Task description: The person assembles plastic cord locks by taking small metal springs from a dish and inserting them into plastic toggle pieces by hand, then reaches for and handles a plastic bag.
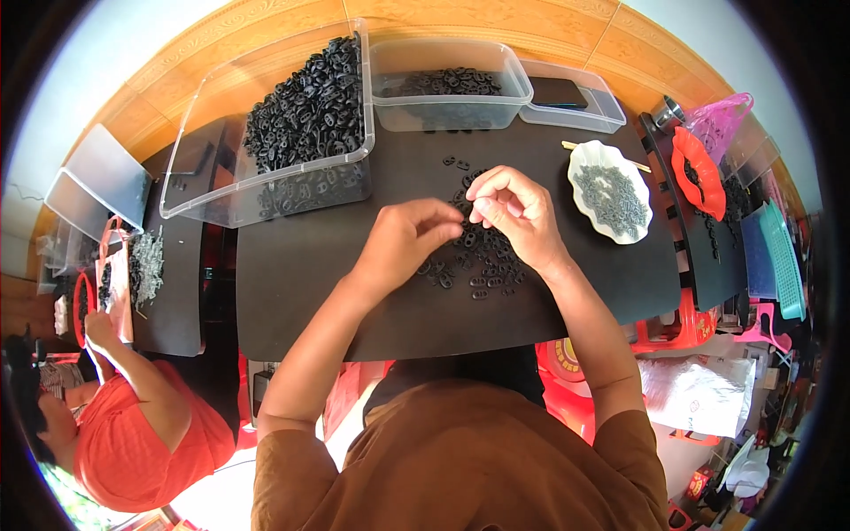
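Observation:
My left hand (403,243) and my right hand (516,211) meet over a loose pile of small black plastic ring-shaped parts (474,261) on a black table (310,265). Both hands have their fingertips pinched together on small black parts between them; the parts in the fingers are too small to make out. A few more black parts (459,165) lie just beyond my hands.
A large clear bin (266,133) heaped with black parts stands at the back left, a clear tub (447,84) behind the middle, a shallow clear lid (575,106) to its right. A white scalloped dish (611,190) holds grey parts. Another person in orange (133,425) works at a side table on the left.

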The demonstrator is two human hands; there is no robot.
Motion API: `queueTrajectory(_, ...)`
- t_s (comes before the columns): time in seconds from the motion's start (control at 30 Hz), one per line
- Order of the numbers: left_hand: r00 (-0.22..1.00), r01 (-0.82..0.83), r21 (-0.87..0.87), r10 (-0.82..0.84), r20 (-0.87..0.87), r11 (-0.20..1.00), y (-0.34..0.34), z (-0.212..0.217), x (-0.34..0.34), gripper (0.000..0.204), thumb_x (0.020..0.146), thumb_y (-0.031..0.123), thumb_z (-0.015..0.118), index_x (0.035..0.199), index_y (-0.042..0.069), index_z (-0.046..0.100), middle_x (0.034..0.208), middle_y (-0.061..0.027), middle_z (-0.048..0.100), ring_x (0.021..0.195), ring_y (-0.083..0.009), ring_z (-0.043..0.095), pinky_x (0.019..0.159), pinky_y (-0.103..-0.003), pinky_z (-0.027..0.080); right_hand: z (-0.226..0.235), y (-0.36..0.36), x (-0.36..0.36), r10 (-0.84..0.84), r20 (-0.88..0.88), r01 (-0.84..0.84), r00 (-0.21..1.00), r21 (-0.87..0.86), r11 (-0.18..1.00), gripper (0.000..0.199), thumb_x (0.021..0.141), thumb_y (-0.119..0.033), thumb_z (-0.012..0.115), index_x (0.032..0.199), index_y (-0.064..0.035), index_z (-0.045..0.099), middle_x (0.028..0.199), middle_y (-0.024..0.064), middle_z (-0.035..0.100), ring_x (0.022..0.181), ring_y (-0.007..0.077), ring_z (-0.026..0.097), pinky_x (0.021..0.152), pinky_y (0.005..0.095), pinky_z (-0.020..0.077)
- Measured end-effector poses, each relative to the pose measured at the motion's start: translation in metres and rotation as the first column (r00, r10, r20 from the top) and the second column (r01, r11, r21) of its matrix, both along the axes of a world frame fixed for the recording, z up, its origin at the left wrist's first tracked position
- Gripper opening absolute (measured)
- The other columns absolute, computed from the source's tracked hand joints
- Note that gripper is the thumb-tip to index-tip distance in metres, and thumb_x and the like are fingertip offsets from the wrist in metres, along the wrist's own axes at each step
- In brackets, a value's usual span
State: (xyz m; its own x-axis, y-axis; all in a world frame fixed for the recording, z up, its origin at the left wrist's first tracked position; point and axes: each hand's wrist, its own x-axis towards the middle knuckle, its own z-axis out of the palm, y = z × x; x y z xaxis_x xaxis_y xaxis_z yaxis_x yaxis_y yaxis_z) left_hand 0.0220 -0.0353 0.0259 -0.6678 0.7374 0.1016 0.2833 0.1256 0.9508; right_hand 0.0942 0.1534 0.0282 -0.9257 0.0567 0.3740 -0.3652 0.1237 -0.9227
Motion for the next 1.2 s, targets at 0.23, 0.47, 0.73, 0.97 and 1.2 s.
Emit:
queueTrajectory(0.23,0.778,-0.095,-0.255,-0.088,-0.622,0.962,-0.017,-0.012,-0.001,0.013,0.076,0.007,0.070,0.087,0.002,0.068,0.086,-0.0107,0.061,0.081,-0.0294,0.061,0.070,-0.038,0.051,-0.009,0.009,-0.002,-0.110,0.149,0.123,0.983,-0.082,0.989,0.006,0.090,-0.004,0.058,0.086,0.0002,0.055,0.090,0.0091,0.064,0.074,0.0115,0.065,0.064,0.0229,0.0524)
queueTrajectory(0.47,0.617,-0.162,-0.396,-0.221,-0.755,0.904,-0.010,-0.022,0.009,0.011,0.078,0.007,0.067,0.088,0.003,0.067,0.085,-0.0100,0.059,0.086,-0.0278,0.060,0.071,-0.038,0.052,-0.015,0.015,-0.001,-0.167,0.170,0.178,0.971,-0.054,0.982,0.004,0.090,-0.003,0.059,0.087,-0.0010,0.056,0.084,0.0054,0.064,0.071,0.0105,0.064,0.062,0.0219,0.0512)
queueTrajectory(0.73,0.983,-0.097,-0.056,0.105,0.154,0.994,0.001,-0.023,-0.015,0.015,0.092,0.014,0.060,0.093,-0.001,0.065,0.083,-0.0046,0.066,0.071,-0.0143,0.063,0.066,-0.026,0.052,-0.019,0.007,0.000,-0.097,0.227,0.109,0.969,-0.043,0.993,0.011,0.088,-0.001,0.062,0.099,-0.0008,0.060,0.083,0.0028,0.063,0.070,0.0080,0.062,0.062,0.0204,0.0499)
queueTrajectory(0.97,0.850,-0.118,0.311,-0.066,0.523,0.943,0.023,-0.021,-0.007,0.021,0.095,0.020,0.059,0.100,0.001,0.066,0.085,-0.0031,0.065,0.073,-0.0075,0.061,0.066,-0.021,0.051,-0.017,0.002,-0.002,-0.048,0.205,0.071,0.978,-0.104,0.992,0.013,0.088,-0.001,0.062,0.102,0.0007,0.063,0.085,0.0036,0.065,0.069,0.0067,0.059,0.064,0.0214,0.0511)
queueTrajectory(1.2,0.936,-0.150,0.265,0.051,0.347,0.952,0.035,-0.022,-0.007,0.020,0.095,0.019,0.059,0.100,0.001,0.066,0.082,-0.0014,0.064,0.071,-0.0071,0.059,0.064,-0.021,0.050,-0.017,0.006,0.000,-0.107,0.143,0.118,0.984,-0.070,0.991,0.012,0.088,-0.001,0.062,0.101,0.0011,0.063,0.085,0.0038,0.065,0.070,0.0067,0.060,0.064,0.0205,0.0508)
